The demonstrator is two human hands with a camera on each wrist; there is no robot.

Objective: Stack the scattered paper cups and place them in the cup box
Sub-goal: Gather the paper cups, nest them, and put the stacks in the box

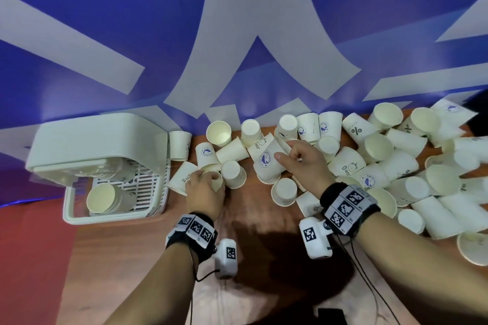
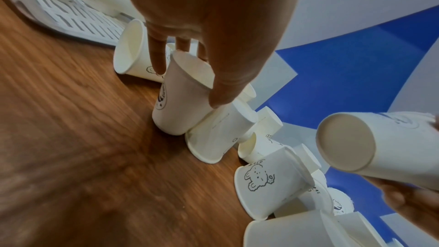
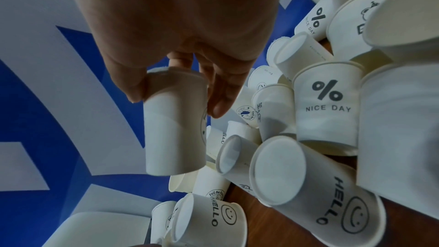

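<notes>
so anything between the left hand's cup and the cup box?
Yes. One paper cup lying on its side sits between the left hand, gripping an upright cup, and the cup box. Lifting over it looks feasible; the box's near opening appears unobstructed.

A brown wood-grain tabletop (image 1: 264, 258) fills the lower frame; a glossy blue backdrop with large white strokes (image 1: 245, 34) spans the whole upper half

Head view: bright, even overhead light; soft dark shadow on the table (image 1: 277, 250) at 6 o'clock beneath the arms. Strong wide-angle bending toward the edges. Left wrist view: well lit, wood grain smeared by blur from 7 to 9 o'clock. Right wrist view: dimmer, bluish cast; cups (image 3: 325, 104) at 3 o'clock sharp, print legible.
</notes>
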